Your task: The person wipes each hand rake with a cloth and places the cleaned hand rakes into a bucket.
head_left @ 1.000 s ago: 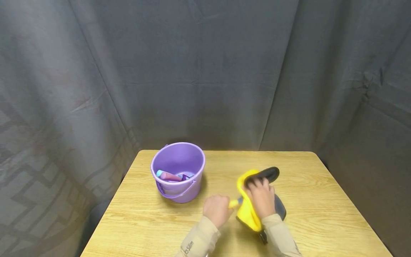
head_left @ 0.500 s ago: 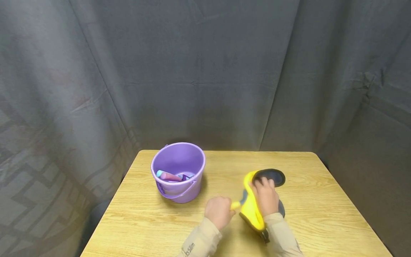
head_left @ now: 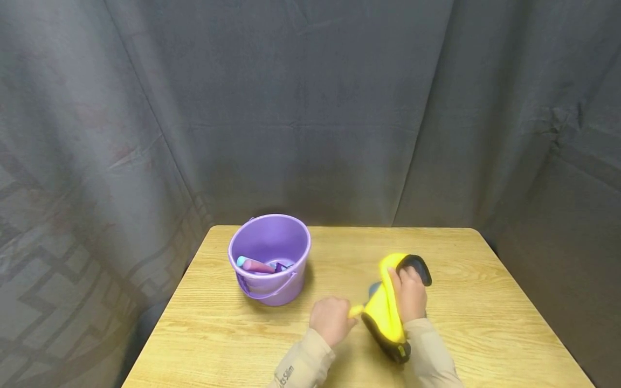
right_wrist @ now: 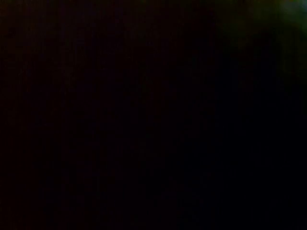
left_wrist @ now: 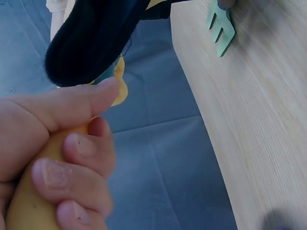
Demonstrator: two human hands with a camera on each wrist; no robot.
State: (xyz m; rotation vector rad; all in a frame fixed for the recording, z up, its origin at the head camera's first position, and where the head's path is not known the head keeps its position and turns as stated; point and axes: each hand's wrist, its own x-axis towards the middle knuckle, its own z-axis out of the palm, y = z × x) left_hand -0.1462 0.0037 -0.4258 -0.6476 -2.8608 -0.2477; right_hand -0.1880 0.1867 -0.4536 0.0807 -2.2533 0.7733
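My left hand (head_left: 332, 320) grips the yellow handle (head_left: 356, 311) of a hand tool, its fingers curled round it with the thumb along the top in the left wrist view. A bit of the tool's grey-blue part (head_left: 374, 290) shows beside the cloth; the rest is covered. My right hand (head_left: 410, 293) holds a thick cloth (head_left: 385, 311), yellow on one side and black on the other, bunched against the tool. In the left wrist view the cloth's dark side (left_wrist: 91, 43) hangs just beyond my thumb. The right wrist view is almost wholly black.
A purple bucket (head_left: 302, 269) stands on the wooden table (head_left: 204, 334), left of my hands. Inside lie a pink handle (head_left: 257, 266), a light blue one (head_left: 241, 261) and a small purple piece. A green fork-shaped head (left_wrist: 221, 29) shows over the wood in the left wrist view. Grey curtains surround the table.
My right hand has shifted right with the cloth, whose lower dark edge has swung into view. My left hand has moved slightly right, keeping its grip on the handle. The bucket has stayed put.
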